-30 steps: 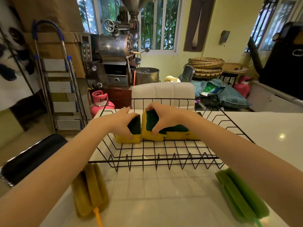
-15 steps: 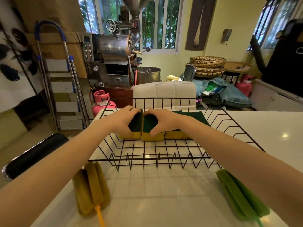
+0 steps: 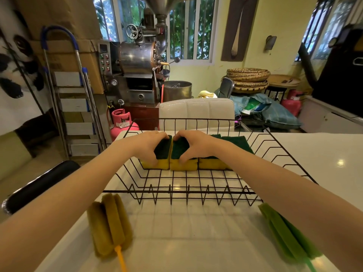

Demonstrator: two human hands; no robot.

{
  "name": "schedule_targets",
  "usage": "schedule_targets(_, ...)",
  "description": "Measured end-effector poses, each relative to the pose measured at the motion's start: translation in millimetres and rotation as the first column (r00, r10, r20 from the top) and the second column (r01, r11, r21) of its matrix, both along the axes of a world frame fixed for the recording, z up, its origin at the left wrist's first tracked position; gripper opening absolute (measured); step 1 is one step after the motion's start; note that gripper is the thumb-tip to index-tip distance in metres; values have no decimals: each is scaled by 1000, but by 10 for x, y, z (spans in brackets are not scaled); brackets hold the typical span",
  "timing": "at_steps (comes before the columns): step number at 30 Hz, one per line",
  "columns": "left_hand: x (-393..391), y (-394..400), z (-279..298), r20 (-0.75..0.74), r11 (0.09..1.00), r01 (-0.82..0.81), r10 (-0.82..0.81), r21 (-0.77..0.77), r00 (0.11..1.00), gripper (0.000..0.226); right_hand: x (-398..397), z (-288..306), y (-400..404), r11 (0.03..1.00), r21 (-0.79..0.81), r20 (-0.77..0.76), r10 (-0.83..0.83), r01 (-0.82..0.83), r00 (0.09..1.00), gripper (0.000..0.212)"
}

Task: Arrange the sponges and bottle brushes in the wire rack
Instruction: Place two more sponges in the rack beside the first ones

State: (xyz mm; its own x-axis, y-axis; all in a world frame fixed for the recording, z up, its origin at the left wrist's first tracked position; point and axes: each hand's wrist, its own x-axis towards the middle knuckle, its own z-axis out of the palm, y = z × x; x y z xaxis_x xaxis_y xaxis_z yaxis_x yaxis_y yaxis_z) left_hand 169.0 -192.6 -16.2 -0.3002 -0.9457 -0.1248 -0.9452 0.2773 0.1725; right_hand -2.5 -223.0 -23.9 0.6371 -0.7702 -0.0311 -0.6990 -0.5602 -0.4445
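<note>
A black wire rack stands on the white table. Three yellow sponges with dark green tops lie in a row across its far part. My left hand grips the left sponge. My right hand grips the middle sponge, pressed against the left one. The right sponge lies flat beside them, partly under my right forearm. In front of the rack, a yellow bottle brush lies at the left and a green bottle brush at the right.
The white table spreads around the rack, its left edge close to the yellow brush. A white padded chair back stands behind the rack. A black chair back sits at the left. Beyond are a metal machine, a stepladder and pink gas cylinders.
My hands have brought the left and middle sponges together and laid the tilted middle one down flat, so the three form a tight row.
</note>
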Motion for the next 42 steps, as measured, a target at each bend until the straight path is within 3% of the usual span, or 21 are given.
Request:
schedule_targets(7,-37,-11,-30,30,1000,1,0,-29,1000,63,0,-14,-19,1000,6,-5,-3,3,1000,69)
schedule_targets(15,-19,-3,-34,50,1000,16,-16,0,999,69,17,-3,-18,1000,29,-114,-6,9,993,73)
schedule_targets(21,-134,66,-9,127,998,-26,19,55,992,61,98,68,102,998,-43,-272,32,-46,962,80)
schedule_targets(24,-152,197,155,25,991,-35,32,126,999,50,59,185,253,999,13,-190,32,-30,981,71)
schedule_targets(30,-175,777,506,-75,997,22,-16,78,997,57,-57,448,808,999,36,-12,23,-22,1000,71)
schedule_targets(33,-129,1091,512,-183,998,46,-52,-42,982,47,-73,435,1177,999,34,167,7,-12,986,72)
schedule_targets(37,-58,1517,288,-343,901,-24,-140,-433,929,40,-62,278,1693,997,-61,419,-15,45,908,76)
schedule_targets(40,-4,1801,44,-371,819,-72,-177,-569,912,44,-65,142,2042,991,-133,442,30,32,896,79)
schedule_targets(42,19,1977,-119,-330,794,-64,-177,-605,927,44,-70,50,2234,986,-168,378,65,-1,924,80)
